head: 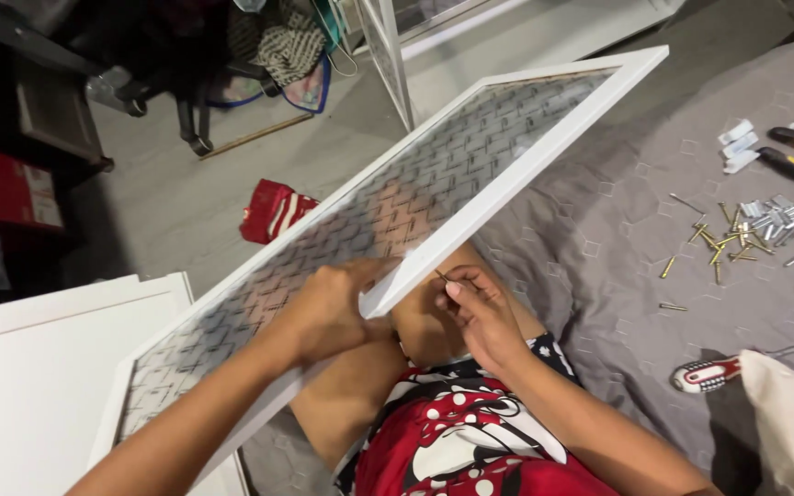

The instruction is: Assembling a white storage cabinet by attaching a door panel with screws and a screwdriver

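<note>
Small brass screw (440,275): frame centre, pinched between thumb and fingertips of right hand (482,317), tip just beside the frame's lower rail. White mesh-panel frame (544,152): long axis lower left to upper right, propped over knee. Left hand (328,308): closed around rail edge, nearer. Loose screws (723,241), screwdriver (719,372): right, well apart on grey bedcover (599,230).

Floor (186,197): plain grey, evenly lit. A bed with a grey quilted cover (618,239) occupies the right side. Dark shelving (20,138) stands at far left. White flat panels (39,377) lie at lower left; a white frame (388,55) stands at top centre.
</note>
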